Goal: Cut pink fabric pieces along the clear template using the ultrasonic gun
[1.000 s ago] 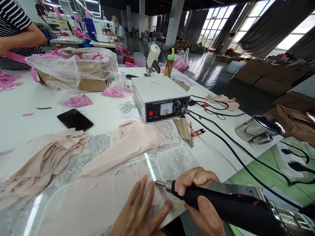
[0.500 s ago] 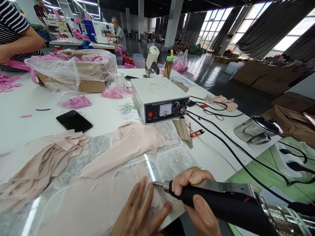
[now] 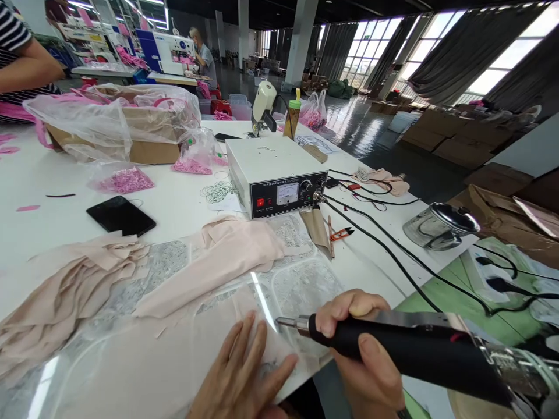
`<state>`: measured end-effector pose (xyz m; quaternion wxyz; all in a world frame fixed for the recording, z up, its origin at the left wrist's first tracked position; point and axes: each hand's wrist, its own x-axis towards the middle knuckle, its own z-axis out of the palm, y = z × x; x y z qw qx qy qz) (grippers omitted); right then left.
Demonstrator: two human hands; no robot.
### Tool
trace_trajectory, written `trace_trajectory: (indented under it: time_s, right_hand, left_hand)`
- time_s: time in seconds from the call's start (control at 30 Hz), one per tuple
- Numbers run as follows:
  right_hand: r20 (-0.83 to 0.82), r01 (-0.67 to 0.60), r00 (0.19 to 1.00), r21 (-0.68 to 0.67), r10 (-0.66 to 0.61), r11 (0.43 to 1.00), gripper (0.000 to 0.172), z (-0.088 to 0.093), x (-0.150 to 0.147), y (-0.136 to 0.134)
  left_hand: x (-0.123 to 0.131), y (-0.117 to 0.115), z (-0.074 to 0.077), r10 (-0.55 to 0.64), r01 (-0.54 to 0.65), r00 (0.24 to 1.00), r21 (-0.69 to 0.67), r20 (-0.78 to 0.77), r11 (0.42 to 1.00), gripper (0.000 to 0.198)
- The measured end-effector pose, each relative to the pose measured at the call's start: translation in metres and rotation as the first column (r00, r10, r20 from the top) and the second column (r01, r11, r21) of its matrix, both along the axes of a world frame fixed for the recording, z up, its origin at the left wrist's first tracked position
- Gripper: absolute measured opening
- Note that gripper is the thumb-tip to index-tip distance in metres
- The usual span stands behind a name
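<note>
My left hand (image 3: 244, 372) lies flat with fingers spread on a thin beige fabric piece (image 3: 144, 366), which rests on a clear patterned mat (image 3: 305, 285). Wrapped around the black grip of a handheld ultrasonic welding tool (image 3: 393, 349) is my right hand (image 3: 358, 343). The tool's metal tip points left and sits close to the fabric's right edge; whether it touches cannot be made out. Behind my left hand is a bunched beige fabric piece (image 3: 218, 262). A stack of beige pieces (image 3: 74, 285) lies at the left.
A white control box (image 3: 279, 174) stands mid-table, its cables running right. Orange-handled snips (image 3: 340, 234), a glass mug (image 3: 437, 227), a black phone (image 3: 121, 215) and bags of pink pieces (image 3: 124, 179) lie around. A plastic-lined carton (image 3: 152, 137) is at the back; a co-worker's arm (image 3: 30, 67) shows at upper left.
The tool in my right hand has shifted slightly right, its tip drawing away from my left fingertips. My left hand stays on the fabric. The whole view has shifted a little.
</note>
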<state>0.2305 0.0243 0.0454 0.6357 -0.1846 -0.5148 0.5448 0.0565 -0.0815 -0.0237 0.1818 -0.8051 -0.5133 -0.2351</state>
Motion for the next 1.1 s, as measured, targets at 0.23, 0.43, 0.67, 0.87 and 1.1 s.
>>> trace_trajectory:
  time_s: [0.23, 0.43, 0.67, 0.87, 1.1]
  right_hand:
    - [-0.106, 0.138, 0.983, -0.125, -0.152, 0.982, 0.016, -0.001, 0.034, -0.005]
    - [-0.095, 0.229, 0.965, -0.152, -0.245, 0.961, 0.021, -0.002, 0.048, -0.015]
    - [-0.141, 0.179, 0.971, -0.121, -0.196, 0.976, 0.018, -0.003, 0.039, -0.02]
    - [-0.155, 0.137, 0.976, -0.093, -0.15, 0.986, 0.017, -0.003, 0.027, -0.017]
    - [-0.086, 0.114, 0.988, -0.118, -0.125, 0.986, 0.017, 0.0, 0.035, -0.02]
  left_hand:
    - [0.0, 0.002, 0.011, -0.035, 0.052, 0.99, -0.125, 0.136, 0.991, 0.052]
    - [0.003, 0.004, 0.018, -0.102, 0.128, 0.968, -0.101, 0.229, 0.987, 0.04]
    - [0.002, 0.0, 0.024, -0.188, 0.204, 0.953, -0.044, 0.239, 0.978, 0.026]
    - [0.005, 0.003, 0.015, -0.178, 0.186, 0.937, 0.003, 0.301, 0.983, 0.027]
    - [0.006, 0.005, 0.02, -0.198, 0.208, 0.931, 0.0, 0.307, 0.978, 0.026]
